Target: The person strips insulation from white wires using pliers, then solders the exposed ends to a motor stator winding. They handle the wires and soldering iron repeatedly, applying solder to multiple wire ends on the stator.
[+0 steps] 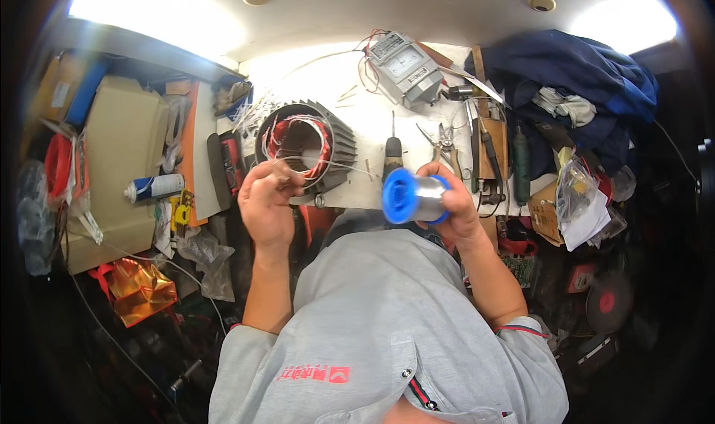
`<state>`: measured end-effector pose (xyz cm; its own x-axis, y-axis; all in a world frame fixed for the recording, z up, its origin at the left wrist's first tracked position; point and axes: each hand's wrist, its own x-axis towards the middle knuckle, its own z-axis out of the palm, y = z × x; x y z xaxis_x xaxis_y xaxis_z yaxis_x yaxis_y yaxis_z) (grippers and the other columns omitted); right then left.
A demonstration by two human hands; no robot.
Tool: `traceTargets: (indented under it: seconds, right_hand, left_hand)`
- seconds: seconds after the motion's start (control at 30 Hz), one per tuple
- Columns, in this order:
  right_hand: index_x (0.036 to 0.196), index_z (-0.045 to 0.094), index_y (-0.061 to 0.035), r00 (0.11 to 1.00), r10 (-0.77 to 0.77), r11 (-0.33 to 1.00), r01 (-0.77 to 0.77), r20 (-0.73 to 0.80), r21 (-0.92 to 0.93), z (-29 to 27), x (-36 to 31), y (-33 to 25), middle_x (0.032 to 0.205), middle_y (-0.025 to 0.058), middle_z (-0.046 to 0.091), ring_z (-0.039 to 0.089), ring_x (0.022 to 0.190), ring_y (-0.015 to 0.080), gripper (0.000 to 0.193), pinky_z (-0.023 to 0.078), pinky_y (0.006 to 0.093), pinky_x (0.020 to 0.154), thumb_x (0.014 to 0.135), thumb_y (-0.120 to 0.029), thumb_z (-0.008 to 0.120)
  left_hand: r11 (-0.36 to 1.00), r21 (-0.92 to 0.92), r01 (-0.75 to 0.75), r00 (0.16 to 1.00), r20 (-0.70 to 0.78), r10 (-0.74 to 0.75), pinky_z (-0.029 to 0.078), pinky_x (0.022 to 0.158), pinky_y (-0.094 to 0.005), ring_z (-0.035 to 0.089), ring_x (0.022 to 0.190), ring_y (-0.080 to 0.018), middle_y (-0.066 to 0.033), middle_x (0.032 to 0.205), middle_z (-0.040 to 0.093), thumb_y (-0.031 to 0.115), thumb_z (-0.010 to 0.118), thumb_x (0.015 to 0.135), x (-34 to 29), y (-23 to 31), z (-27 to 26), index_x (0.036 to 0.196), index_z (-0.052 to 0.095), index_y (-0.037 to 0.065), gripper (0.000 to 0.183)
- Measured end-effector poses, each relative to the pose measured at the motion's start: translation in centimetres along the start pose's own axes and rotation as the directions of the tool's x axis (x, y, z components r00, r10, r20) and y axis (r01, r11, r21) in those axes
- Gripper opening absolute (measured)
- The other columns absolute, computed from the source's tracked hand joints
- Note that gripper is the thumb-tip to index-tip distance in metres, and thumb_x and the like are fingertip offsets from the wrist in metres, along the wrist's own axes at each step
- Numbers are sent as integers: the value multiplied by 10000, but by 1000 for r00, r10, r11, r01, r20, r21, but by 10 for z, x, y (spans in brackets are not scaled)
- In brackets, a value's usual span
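A finned grey motor stator (340, 137) lies on the bench with its open end toward me, and red windings (325, 142) with pale lacing line its bore. At the front rim of that opening is my left hand (269, 201), closed in a pinch. What its fingertips hold is too small to make out. A thin pale strand passes from near these fingers rightward across the stator. My right hand (458, 204) grips a spool of silvery wire (430, 198) with blue flanges, held tilted over the bench's front edge.
Behind the spool lies a drill (392, 154) with its bit pointing away. Pliers (445, 145) rest to its right. A grey analogue meter (404, 65) with red leads sits at the back. Dark blue cloth (573, 70) heaps at the right; a spray can (154, 188) lies at the left.
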<state>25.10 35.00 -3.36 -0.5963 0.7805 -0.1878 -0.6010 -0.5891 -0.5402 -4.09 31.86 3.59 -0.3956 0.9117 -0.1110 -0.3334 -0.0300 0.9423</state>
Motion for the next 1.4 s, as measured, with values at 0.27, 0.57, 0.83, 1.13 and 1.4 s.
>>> traceTargets:
  seconds: [0.27, 0.57, 0.83, 1.13, 1.4]
  right_hand:
    - [1059, 524, -43, 835, -261, 963, 193, -485, -186, 14, 45, -3, 824, 132, 669, 614, 579, 135, 363, 487, 254, 501, 935, -332, 708]
    - [1052, 644, -38, 978, 146, 612, -206, -146, -764, -2, 47, -35, 799, -44, 590, 535, 680, 40, 464, 440, 217, 605, 671, -219, 837]
    - [1247, 556, -28, 999, 29, 819, -10, -24, 574, 4, 49, 5, 935, 199, 640, 602, 623, 160, 670, 523, 268, 535, 932, -617, 507]
    - [1115, 596, 3, 825, -358, 83, -439, -438, -895, -15, 145, 21, 890, 193, 716, 706, 774, 315, 607, 559, 413, 689, 808, -505, 725]
    - [1229, 587, -31, 938, -152, -491, -344, -311, -800, -26, 211, 38, 1033, 252, 692, 685, 1011, 377, 635, 538, 459, 889, 793, -476, 714]
  left_hand:
    - [998, -65, -16, 995, 96, 22, 512, 711, -335, 584, 863, -271, -116, 935, 509, 177, 567, 854, -49, 54, -77, 734, 516, 12, 210]
    - [745, -665, -49, 992, 56, 115, 505, 899, -405, 532, 1130, -265, -51, 1037, 543, 129, 590, 895, -63, 97, -62, 754, 520, 67, 169]
    - [572, -816, -83, 992, -13, 125, 434, 798, -336, 522, 760, -147, -20, 842, 514, 153, 568, 930, -70, 92, -143, 872, 473, 86, 130]
    - [888, -457, -52, 996, 37, 77, 344, 580, -333, 402, 603, -162, -61, 725, 475, 94, 523, 902, -98, 75, -113, 817, 440, 64, 123]
    - [957, -15, 290, 838, 487, -246, 507, 846, -332, 616, 924, -185, -140, 982, 644, -95, 508, 896, -100, 38, -34, 1046, 527, -7, 175]
